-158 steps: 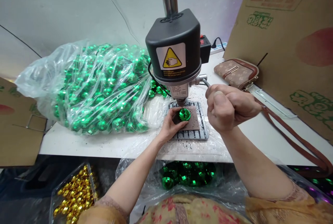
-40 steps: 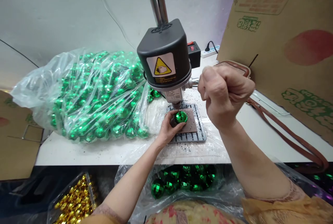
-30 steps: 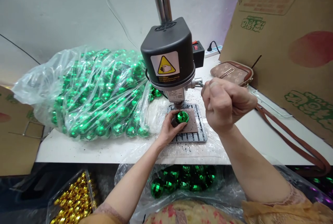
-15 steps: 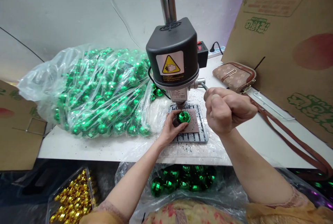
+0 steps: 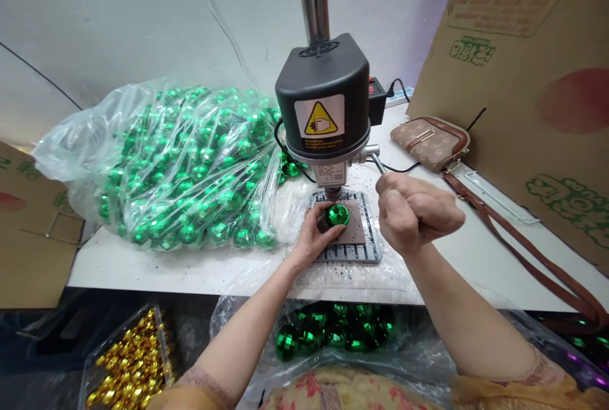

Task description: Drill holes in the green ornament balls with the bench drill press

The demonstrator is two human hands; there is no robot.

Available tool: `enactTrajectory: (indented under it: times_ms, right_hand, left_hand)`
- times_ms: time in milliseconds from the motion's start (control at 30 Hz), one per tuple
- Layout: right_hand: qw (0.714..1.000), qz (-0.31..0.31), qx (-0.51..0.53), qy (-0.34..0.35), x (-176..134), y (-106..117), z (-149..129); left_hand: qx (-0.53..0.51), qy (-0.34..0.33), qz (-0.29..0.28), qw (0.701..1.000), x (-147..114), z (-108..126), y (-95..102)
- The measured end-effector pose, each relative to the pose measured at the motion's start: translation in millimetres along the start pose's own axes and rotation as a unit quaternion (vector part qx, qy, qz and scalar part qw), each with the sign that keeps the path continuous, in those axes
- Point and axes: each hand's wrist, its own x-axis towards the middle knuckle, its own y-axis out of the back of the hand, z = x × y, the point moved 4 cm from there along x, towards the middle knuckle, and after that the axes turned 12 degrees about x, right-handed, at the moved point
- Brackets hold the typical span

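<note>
My left hand (image 5: 316,232) grips a shiny green faceted ball (image 5: 339,214) between thumb and fingers. The ball sits on a brown board (image 5: 354,232) over the slotted metal base (image 5: 373,251) of a bench drill press (image 5: 323,99). Directly above it is the drill's chuck (image 5: 333,194); the bit's tip is too small to make out against the ball. My right hand (image 5: 416,210) is closed in a fist around the metal feed lever (image 5: 377,161) on the drill's right side. Dark shavings are scattered over the base and board.
A large clear bag of green balls (image 5: 190,169) lies left on the white table (image 5: 143,273). More green balls (image 5: 333,334) rest in plastic below the edge. Gold balls (image 5: 133,359) fill a bin lower left. A handbag (image 5: 428,142) and cardboard box (image 5: 523,99) stand right.
My right hand and the feed lever have dipped slightly. The drill appears shifted a little right in view. My left hand keeps its hold on the ball.
</note>
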Motion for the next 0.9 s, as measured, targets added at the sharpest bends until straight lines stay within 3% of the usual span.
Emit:
enactTrajectory:
  times_ms: [133,367,467,533,633,733,833,900]
  right_hand:
    - [0.999,0.026,-0.011,-0.031,5.7,-2.8,-2.3]
    - [0.985,0.095,-0.030,-0.138,53.3,-17.4,3.2]
    - [0.989,0.093,-0.005,-0.118,59.3,-17.0,6.4]
    - [0.991,0.092,0.012,-0.095,58.3,-15.5,7.6]
    - [0.991,0.098,0.006,-0.090,55.7,-13.8,9.5]
    - [0.990,0.106,0.002,-0.095,55.3,-13.0,11.0]
    - [0.990,0.110,0.012,-0.086,55.5,-11.9,11.6]
    - [0.990,0.108,0.015,-0.088,55.3,-11.2,11.8]
  left_hand:
    - [0.005,0.002,0.007,1.000,-0.2,-0.5,-0.4]
    - [0.039,0.003,0.049,0.998,-3.2,7.5,4.1]
    - [0.080,-0.038,0.108,0.990,-25.3,24.3,21.4]
    - [0.105,-0.092,0.105,0.985,-52.3,37.3,33.6]
    - [0.135,-0.199,-0.021,0.970,-106.5,48.0,39.4]
    - [0.286,-0.273,-0.183,0.900,-163.5,33.9,30.2]
    - [0.471,-0.194,-0.282,0.813,-197.6,-1.6,22.5]
    - [0.524,-0.115,-0.312,0.784,-207.8,-17.6,23.2]
